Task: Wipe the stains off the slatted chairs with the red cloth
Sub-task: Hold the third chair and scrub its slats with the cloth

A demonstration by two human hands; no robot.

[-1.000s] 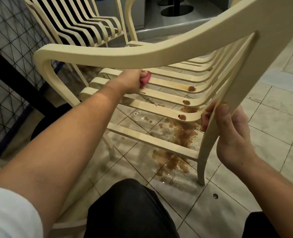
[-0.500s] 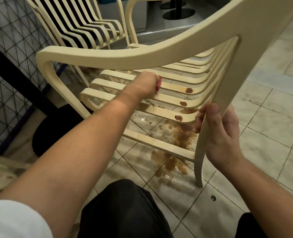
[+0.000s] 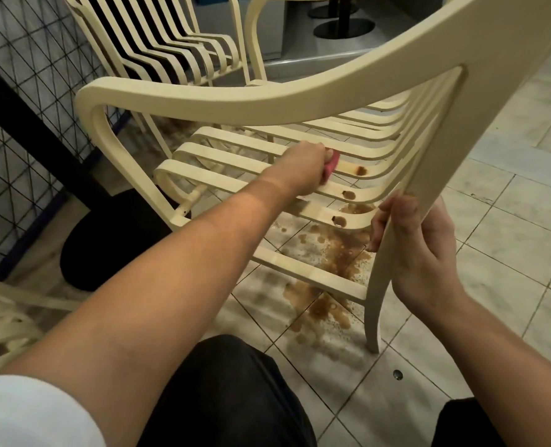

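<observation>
The red cloth [image 3: 332,166] is lying bunched against a seat slat of the cream slatted chair [image 3: 222,95], where we are gripping it in our left hand [image 3: 303,169], fingers curled. Just beside the cloth, brown stains [image 3: 360,171] are showing on three slats. Our right hand [image 3: 419,253] is clasping the chair's side upright, fingers wrapped round it. Beneath the seat, a brown spill [image 3: 327,306] is lying on the tiled floor [image 3: 509,221]; a second slatted chair [image 3: 184,40] is standing beyond.
</observation>
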